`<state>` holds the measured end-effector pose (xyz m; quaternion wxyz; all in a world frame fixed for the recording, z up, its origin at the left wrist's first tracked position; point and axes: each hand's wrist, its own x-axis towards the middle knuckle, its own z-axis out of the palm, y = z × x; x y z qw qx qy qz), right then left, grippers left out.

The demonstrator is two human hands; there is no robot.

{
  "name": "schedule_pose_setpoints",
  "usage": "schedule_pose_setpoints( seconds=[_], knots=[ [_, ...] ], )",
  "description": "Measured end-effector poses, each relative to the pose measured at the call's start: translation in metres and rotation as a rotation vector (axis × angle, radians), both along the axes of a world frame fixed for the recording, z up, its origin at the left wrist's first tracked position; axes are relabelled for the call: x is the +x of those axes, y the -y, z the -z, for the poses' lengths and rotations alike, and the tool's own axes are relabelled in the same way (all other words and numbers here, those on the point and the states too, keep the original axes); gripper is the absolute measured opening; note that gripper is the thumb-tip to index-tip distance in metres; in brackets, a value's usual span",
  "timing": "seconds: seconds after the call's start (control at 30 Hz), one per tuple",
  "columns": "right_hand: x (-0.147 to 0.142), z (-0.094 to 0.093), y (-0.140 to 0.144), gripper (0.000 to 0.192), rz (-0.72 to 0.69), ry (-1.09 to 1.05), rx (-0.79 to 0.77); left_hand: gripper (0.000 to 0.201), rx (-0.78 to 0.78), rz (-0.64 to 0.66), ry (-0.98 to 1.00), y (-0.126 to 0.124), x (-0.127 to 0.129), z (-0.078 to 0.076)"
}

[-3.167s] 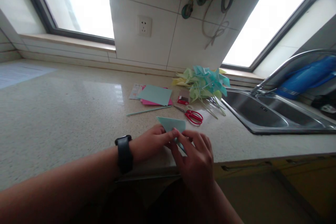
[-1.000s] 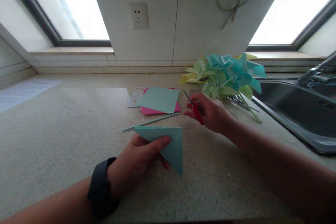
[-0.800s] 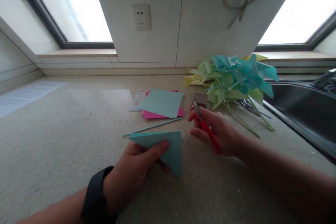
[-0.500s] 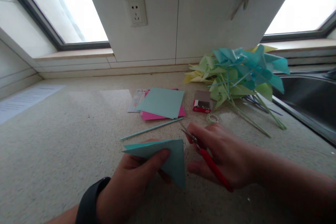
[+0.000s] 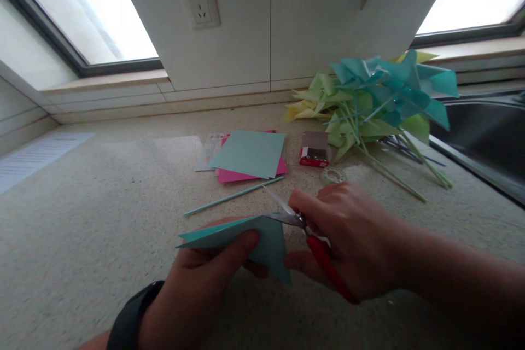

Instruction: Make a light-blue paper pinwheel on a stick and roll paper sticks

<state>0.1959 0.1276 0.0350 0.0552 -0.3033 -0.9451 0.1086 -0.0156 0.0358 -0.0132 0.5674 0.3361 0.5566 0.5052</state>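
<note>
My left hand [image 5: 205, 279] grips a folded sheet of blue-green paper [image 5: 266, 251], thumb on the near face and the other fingers behind it. The fold is a triangle, with its layers parted at the left tip. My right hand [image 5: 348, 246] is closed around red-handled scissors [image 5: 324, 257]. Their blades are spread, one lying across the paper's upper right corner and the other above it. Just beyond the paper a pale blue stick [image 5: 233, 196] lies on the counter. Behind that rests a stack of square paper sheets, light blue [image 5: 250, 153] over pink [image 5: 233, 176].
A small red box [image 5: 314, 156] and a tape roll [image 5: 333, 175] sit beyond my right hand. Paper pinwheels [image 5: 394, 93] on sticks are piled at the back right, beside a dark sink [image 5: 484, 131]. A printed sheet [image 5: 41, 158] lies at far left.
The scissors have opened and moved left, bringing one blade onto the paper's corner. My left hand and the paper have shifted slightly left. The camera view has tilted a little downward.
</note>
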Motion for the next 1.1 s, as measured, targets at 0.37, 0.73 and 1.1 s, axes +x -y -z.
schedule_pose_setpoints(
  seconds=[0.37, 0.73, 1.1],
  knots=[
    [0.0006, 0.0023, 0.0018, 0.040, -0.016, -0.010, 0.006, 0.019, 0.073, 0.068, -0.058, 0.0028, 0.0005, -0.0055],
    [0.0002, 0.0022, 0.0020, 0.039, -0.032, -0.025, 0.011, 0.020, 0.084, 0.048, -0.075, 0.0033, 0.0022, -0.0064],
    [-0.0007, 0.0038, 0.0009, 0.039, -0.028, -0.030, -0.014, 0.019, 0.070, 0.063, -0.073, 0.0056, 0.0011, -0.0052]
  ],
)
